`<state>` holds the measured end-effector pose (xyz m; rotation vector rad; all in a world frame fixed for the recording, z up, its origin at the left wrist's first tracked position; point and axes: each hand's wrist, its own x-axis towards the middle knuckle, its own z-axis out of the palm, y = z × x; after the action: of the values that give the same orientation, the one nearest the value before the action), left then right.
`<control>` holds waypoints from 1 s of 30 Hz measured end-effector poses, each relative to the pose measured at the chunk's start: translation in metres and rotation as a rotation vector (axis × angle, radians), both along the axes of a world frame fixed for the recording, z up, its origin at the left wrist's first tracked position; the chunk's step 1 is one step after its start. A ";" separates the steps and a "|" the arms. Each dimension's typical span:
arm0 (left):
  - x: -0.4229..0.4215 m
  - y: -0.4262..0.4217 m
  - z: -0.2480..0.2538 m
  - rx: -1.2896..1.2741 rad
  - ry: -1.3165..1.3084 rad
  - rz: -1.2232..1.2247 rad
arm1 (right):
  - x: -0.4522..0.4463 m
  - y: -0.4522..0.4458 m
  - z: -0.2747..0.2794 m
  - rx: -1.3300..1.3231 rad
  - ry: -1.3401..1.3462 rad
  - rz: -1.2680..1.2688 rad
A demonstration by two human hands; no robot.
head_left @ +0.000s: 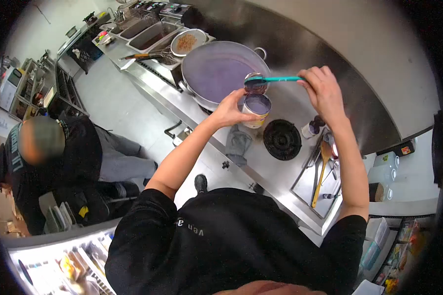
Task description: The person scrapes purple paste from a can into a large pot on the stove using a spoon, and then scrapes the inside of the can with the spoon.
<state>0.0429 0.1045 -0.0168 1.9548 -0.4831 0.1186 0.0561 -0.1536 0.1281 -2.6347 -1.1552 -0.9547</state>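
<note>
My left hand (231, 109) is wrapped round an opened can (255, 119) with a pale label and purple contents, its lid (256, 88) standing up at the far rim. In my right hand (324, 92) is the handle of a teal spatula (282, 78), whose dark head lies against the raised lid. Just behind the can stands a wide metal pan (188, 60) of purple liquid. A grey cloth (238, 142) lies on the counter below the can, beside a black burner (282, 139).
Right of the burner are a small can (310, 130) and a tray (300, 191) with a wooden spoon (322, 169). A sieve (188, 42) and fryer basins (153, 36) stand at the back left. Two people in dark clothes (79, 152) are at the left.
</note>
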 end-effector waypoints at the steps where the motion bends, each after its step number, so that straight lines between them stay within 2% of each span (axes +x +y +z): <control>1: 0.006 0.017 -0.001 -0.033 -0.013 -0.026 | 0.005 0.011 -0.004 -0.006 -0.012 -0.002; 3: 0.016 0.049 0.001 -0.053 -0.042 0.010 | 0.008 0.035 -0.010 0.080 0.103 0.018; 6: 0.027 0.091 0.009 -0.008 0.025 -0.036 | 0.016 0.070 0.003 0.122 0.077 -0.029; 9: 0.038 0.123 0.012 0.046 -0.077 -0.039 | 0.029 0.098 -0.001 0.186 0.024 -0.069; 11: 0.048 0.141 0.009 -0.011 -0.057 -0.059 | 0.034 0.112 -0.015 0.192 0.119 -0.027; 15: 0.058 0.163 0.014 0.033 -0.080 -0.046 | 0.039 0.136 -0.015 0.181 0.165 -0.033; 17: 0.065 0.167 0.009 0.012 -0.102 -0.037 | 0.049 0.142 0.001 0.196 0.050 -0.059; 19: 0.071 0.170 0.009 -0.012 -0.136 -0.017 | 0.050 0.145 0.004 0.173 0.084 -0.080; 21: 0.072 0.172 0.009 0.056 -0.168 0.060 | 0.045 0.149 0.003 -0.004 0.067 0.012; 27: 0.055 0.153 -0.002 0.153 -0.263 0.163 | 0.036 0.198 -0.017 -0.297 -0.093 0.132; 28: 0.050 0.148 -0.002 0.173 -0.338 0.188 | 0.036 0.202 -0.020 -0.344 -0.067 0.114; 30: 0.044 0.138 -0.010 0.147 -0.311 0.200 | 0.036 0.196 -0.022 -0.377 -0.001 0.054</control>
<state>0.0871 0.2423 -0.0268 2.1367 -0.5076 0.5344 0.0916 0.0423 0.1065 -2.8632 -1.5313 -0.7938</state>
